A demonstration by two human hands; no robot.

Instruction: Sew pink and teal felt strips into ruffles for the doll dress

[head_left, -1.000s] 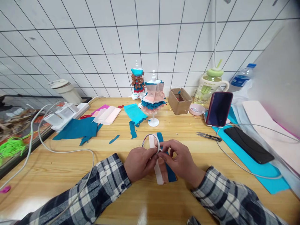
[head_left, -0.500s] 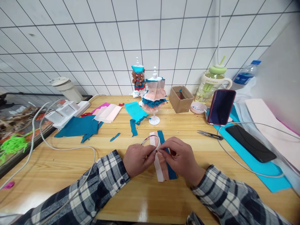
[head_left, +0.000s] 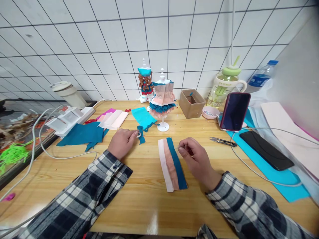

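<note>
One striped panel [head_left: 171, 167], white, peach and teal, flat on wooden surface [head_left: 139, 205]. Left hand [head_left: 122, 143] well apart from it, fingers pinched on white ring [head_left: 139, 134], partly hidden, near teal scrap [head_left: 142, 139]. Right hand [head_left: 195, 159] just beside panel's teal edge, fingers curled; cannot tell whether tips meet or hold anything. Dressed stand [head_left: 163, 99] upright beyond panel; snips [head_left: 222, 142] on surface, right of right hand.

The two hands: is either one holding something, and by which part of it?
The left hand seems to pinch a white ring by its edge. Whether the right hand, fingers curled, holds anything cannot be told.
</note>
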